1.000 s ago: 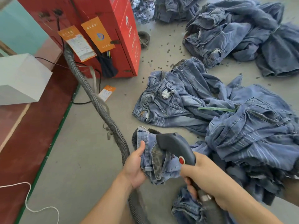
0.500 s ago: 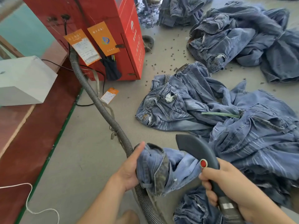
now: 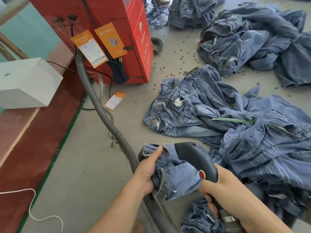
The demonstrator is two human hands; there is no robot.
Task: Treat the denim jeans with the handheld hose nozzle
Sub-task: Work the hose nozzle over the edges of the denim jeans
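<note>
My left hand [image 3: 146, 174] grips a bunched pair of blue denim jeans [image 3: 175, 175] near a pocket, holding it off the floor. My right hand [image 3: 218, 187] is closed on the handle of a black hose nozzle [image 3: 195, 158] with a red button. The nozzle head lies against the top right of the held jeans. A grey ribbed hose [image 3: 101, 111] runs from the red machine [image 3: 117, 31] down past my left arm to the bottom of the view.
Piles of jeans lie on the grey floor at right [image 3: 262, 145], centre [image 3: 185, 111] and far right [image 3: 244, 39]. A white box [image 3: 25, 84] sits on a red-brown platform [image 3: 33, 148] at left. Small dark pellets are scattered on the floor. A white cord [image 3: 33, 212] trails at lower left.
The nozzle lifted off the jeans to the right, then came back against them. My left hand turned the jeans, and a pocket now faces up.
</note>
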